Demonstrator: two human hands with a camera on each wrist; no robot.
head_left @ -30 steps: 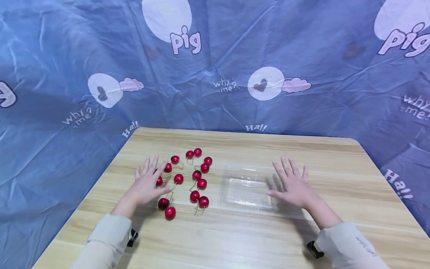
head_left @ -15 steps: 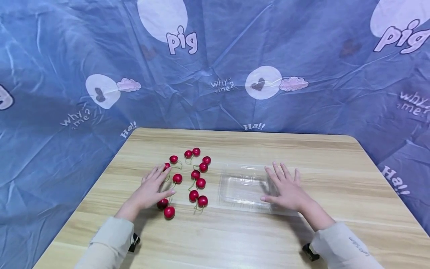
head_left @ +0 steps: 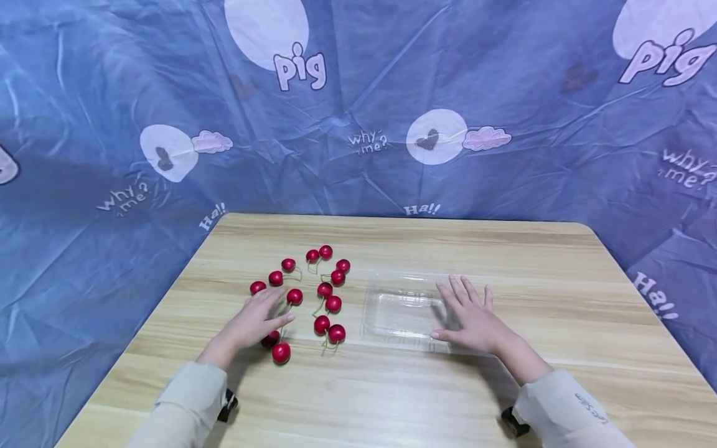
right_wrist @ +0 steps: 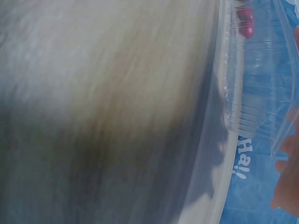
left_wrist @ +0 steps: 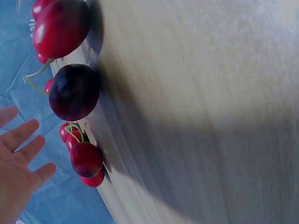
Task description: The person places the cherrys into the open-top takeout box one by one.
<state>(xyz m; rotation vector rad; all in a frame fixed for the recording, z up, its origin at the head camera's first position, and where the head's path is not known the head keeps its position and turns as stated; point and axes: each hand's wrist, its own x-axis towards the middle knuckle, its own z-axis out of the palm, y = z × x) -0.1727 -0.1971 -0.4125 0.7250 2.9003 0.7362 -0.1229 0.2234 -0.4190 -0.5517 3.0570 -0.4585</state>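
we see the left hand (head_left: 252,320) over the left group of cherries (head_left: 294,297), its fingers stretched out and its thumb set apart toward the right. in the left wrist view we find the fingers fanned wide, with a gap between them and the cherries in front. one dark cherry (left_wrist: 74,92) stands out there among the brighter red ones. we see the cherries lying on the wooden table (head_left: 381,398), left of its middle, many of them in pairs with thin green stems; a few sit just beside the left hand, and one below its thumb is partly hidden.

to the right of the cherries we see a clear plastic container (head_left: 394,314), lying flat on the table. the right hand (head_left: 473,323) is at its right end, wide, with fingers and thumb spread; we cannot tell whether it touches the rim.

we notice pale sleeves (head_left: 190,395) on both arms and a small black device (head_left: 228,406) below each cuff. behind the table we see a creased blue cloth (head_left: 358,68) with white lettering, pale round shapes and pink clouds.
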